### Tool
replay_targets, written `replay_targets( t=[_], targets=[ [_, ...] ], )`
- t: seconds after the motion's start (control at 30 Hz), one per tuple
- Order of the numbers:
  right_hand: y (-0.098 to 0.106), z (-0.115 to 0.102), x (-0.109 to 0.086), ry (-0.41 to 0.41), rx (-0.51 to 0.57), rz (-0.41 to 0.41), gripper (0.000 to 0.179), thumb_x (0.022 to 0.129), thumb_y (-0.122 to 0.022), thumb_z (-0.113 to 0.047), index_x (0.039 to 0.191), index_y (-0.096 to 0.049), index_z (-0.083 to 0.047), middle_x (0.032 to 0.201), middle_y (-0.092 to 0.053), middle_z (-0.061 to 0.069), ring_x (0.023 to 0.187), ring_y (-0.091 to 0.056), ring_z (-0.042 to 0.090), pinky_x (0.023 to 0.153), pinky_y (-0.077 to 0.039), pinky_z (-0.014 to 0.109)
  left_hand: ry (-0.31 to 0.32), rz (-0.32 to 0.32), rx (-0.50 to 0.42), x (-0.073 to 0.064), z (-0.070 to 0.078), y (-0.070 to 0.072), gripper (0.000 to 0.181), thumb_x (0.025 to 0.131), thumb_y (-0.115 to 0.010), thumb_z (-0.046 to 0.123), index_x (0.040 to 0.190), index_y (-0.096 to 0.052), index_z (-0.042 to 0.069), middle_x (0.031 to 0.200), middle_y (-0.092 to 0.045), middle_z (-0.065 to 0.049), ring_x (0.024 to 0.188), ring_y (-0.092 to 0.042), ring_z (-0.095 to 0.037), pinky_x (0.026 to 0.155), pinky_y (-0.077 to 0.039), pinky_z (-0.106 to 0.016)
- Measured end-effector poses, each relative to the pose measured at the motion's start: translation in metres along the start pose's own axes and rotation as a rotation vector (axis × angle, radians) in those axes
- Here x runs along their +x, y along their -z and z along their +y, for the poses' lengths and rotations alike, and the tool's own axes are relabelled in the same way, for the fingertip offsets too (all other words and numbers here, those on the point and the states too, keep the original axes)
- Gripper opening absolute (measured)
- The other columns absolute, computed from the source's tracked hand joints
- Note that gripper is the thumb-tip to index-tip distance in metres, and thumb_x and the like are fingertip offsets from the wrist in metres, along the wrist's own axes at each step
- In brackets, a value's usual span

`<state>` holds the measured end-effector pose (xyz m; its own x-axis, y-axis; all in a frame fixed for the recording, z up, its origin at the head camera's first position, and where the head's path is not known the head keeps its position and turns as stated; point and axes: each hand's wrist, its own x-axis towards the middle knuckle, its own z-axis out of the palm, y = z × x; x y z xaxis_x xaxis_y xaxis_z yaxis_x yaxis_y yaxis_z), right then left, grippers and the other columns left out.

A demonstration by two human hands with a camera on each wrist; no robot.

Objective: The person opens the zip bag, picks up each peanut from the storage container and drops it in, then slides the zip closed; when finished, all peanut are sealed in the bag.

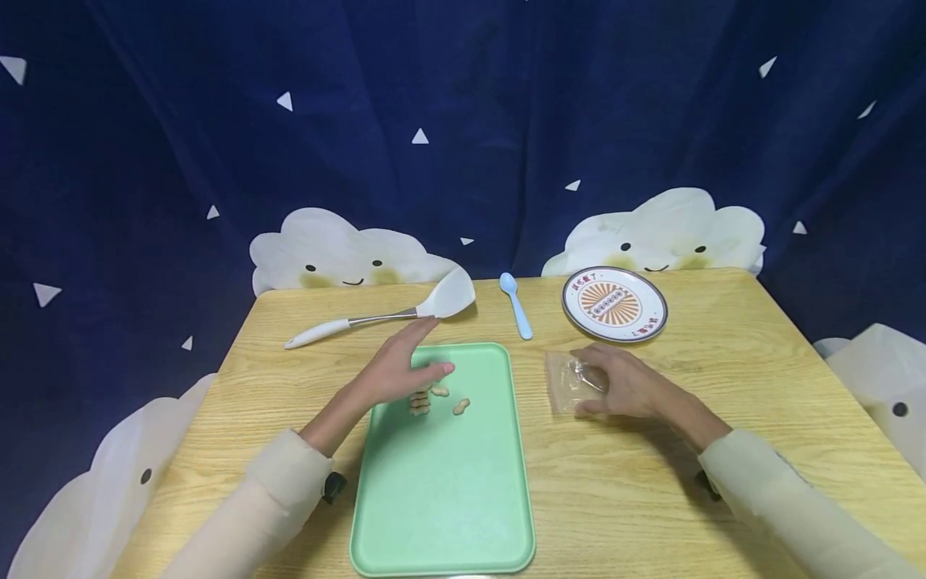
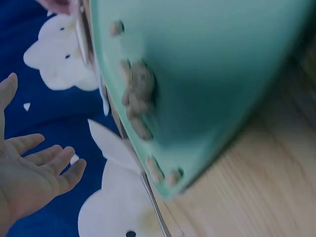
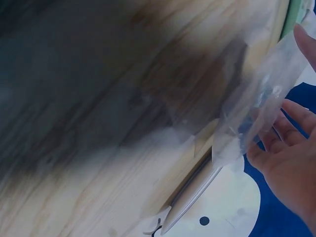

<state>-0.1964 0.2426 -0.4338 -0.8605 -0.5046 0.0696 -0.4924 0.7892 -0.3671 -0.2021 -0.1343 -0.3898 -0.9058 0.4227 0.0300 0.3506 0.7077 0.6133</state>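
Observation:
My left hand (image 1: 403, 366) hovers over the far left part of a green tray (image 1: 448, 498), fingers extended and holding nothing. Beneath it, several unshelled peanuts (image 1: 419, 402) lie on the tray, partly hidden in the head view. The left wrist view shows a cluster of peanuts (image 2: 140, 89) along the tray's edge, with the spread left hand (image 2: 37, 173) apart from them. To the right of the tray, my right hand (image 1: 615, 382) holds a clear plastic bag (image 1: 564, 382) between thumb and fingers. In the right wrist view the bag (image 3: 261, 108) looks crinkled and see-through.
A white spatula (image 1: 448, 296) with a metal-and-white handle lies beyond the tray. Right of it is a small blue spoon (image 1: 515, 305). A round plate (image 1: 615, 304) with orange print stands at the back right. A dark blue curtain (image 1: 463, 96) hangs behind the wooden table (image 1: 651, 498).

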Motion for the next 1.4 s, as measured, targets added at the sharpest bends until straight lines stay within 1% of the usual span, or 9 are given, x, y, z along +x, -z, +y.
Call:
replay_targets(
  t=[0.27,0.43,0.6,0.73,0.9,1.03,1.17,1.27,1.4],
  targets=[
    [0.001,-0.01,-0.002,-0.017,0.089,0.077,0.085,0.065,-0.084,-0.041,0.133,-0.051,-0.004,0.119,-0.062,0.012,0.11,-0.059,0.03,0.096,-0.046,0.048,0.004,-0.022,-0.085,0.014,0.027,-0.02,0.058,0.089,-0.063,0.041,0.137,-0.049,0.01,0.139,-0.052,-0.008,0.129,-0.048,-0.028,0.104,-0.04,-0.048],
    [0.003,-0.017,-0.002,-0.025,0.129,0.113,0.085,0.064,-0.085,-0.04,0.133,-0.051,-0.004,0.116,-0.06,0.009,0.108,-0.058,0.029,0.096,-0.045,0.048,-0.022,-0.041,-0.241,0.027,0.049,-0.035,0.03,0.091,-0.061,0.028,0.114,-0.064,0.008,0.114,-0.066,-0.005,0.104,-0.061,-0.02,0.089,-0.05,-0.037],
    [0.002,-0.022,0.0,-0.041,0.181,0.116,0.084,0.063,-0.086,-0.038,0.133,-0.052,-0.007,0.115,-0.059,0.008,0.107,-0.057,0.027,0.094,-0.046,0.048,0.034,-0.125,-0.409,0.038,0.065,-0.051,0.022,0.092,-0.059,0.027,0.105,-0.067,0.012,0.102,-0.068,-0.005,0.096,-0.064,-0.024,0.08,-0.05,-0.027],
    [0.0,-0.026,0.001,-0.017,0.215,0.12,0.081,0.063,-0.087,-0.034,0.132,-0.053,-0.009,0.116,-0.058,0.008,0.107,-0.057,0.027,0.093,-0.046,0.049,0.097,-0.173,-0.548,0.046,0.071,-0.06,0.022,0.094,-0.056,0.022,0.106,-0.066,0.006,0.104,-0.068,-0.017,0.096,-0.067,-0.034,0.082,-0.054,-0.035],
    [-0.001,-0.03,0.001,0.017,0.265,0.129,0.078,0.063,-0.088,-0.031,0.13,-0.054,-0.01,0.123,-0.057,0.009,0.11,-0.057,0.029,0.094,-0.045,0.05,0.159,-0.205,-0.622,0.051,0.076,-0.066,0.024,0.093,-0.058,0.02,0.105,-0.067,0.001,0.103,-0.069,-0.021,0.094,-0.067,-0.037,0.078,-0.056,-0.041],
    [-0.001,-0.033,0.001,-0.01,0.294,0.104,0.078,0.063,-0.087,-0.031,0.131,-0.053,-0.013,0.129,-0.058,0.008,0.113,-0.056,0.029,0.095,-0.045,0.051,0.216,-0.239,-0.658,0.053,0.077,-0.071,0.027,0.092,-0.061,0.025,0.101,-0.069,0.001,0.101,-0.07,-0.021,0.08,-0.071,-0.026,0.074,-0.056,-0.038],
    [-0.002,-0.036,-0.001,-0.04,0.32,0.083,0.08,0.063,-0.087,-0.031,0.133,-0.052,-0.016,0.131,-0.058,0.008,0.118,-0.055,0.031,0.097,-0.043,0.054,0.237,-0.26,-0.674,0.054,0.077,-0.075,0.028,0.091,-0.063,0.028,0.097,-0.07,0.002,0.1,-0.071,-0.02,0.069,-0.068,-0.01,0.077,-0.055,-0.043],
    [-0.003,-0.037,-0.003,-0.048,0.328,0.073,0.08,0.063,-0.087,-0.033,0.133,-0.052,-0.016,0.134,-0.056,0.009,0.122,-0.052,0.033,0.1,-0.041,0.056,0.24,-0.277,-0.681,0.053,0.077,-0.076,0.023,0.091,-0.063,0.026,0.096,-0.071,0.005,0.099,-0.071,-0.018,0.07,-0.069,-0.011,0.079,-0.054,-0.044],
    [-0.004,-0.039,-0.004,-0.043,0.328,0.065,0.08,0.064,-0.087,-0.032,0.133,-0.052,-0.014,0.136,-0.055,0.009,0.126,-0.049,0.034,0.103,-0.039,0.055,0.245,-0.291,-0.705,0.053,0.077,-0.076,0.019,0.092,-0.058,0.018,0.099,-0.07,0.005,0.092,-0.072,-0.012,0.074,-0.07,-0.015,0.072,-0.056,-0.033]
  ],
)
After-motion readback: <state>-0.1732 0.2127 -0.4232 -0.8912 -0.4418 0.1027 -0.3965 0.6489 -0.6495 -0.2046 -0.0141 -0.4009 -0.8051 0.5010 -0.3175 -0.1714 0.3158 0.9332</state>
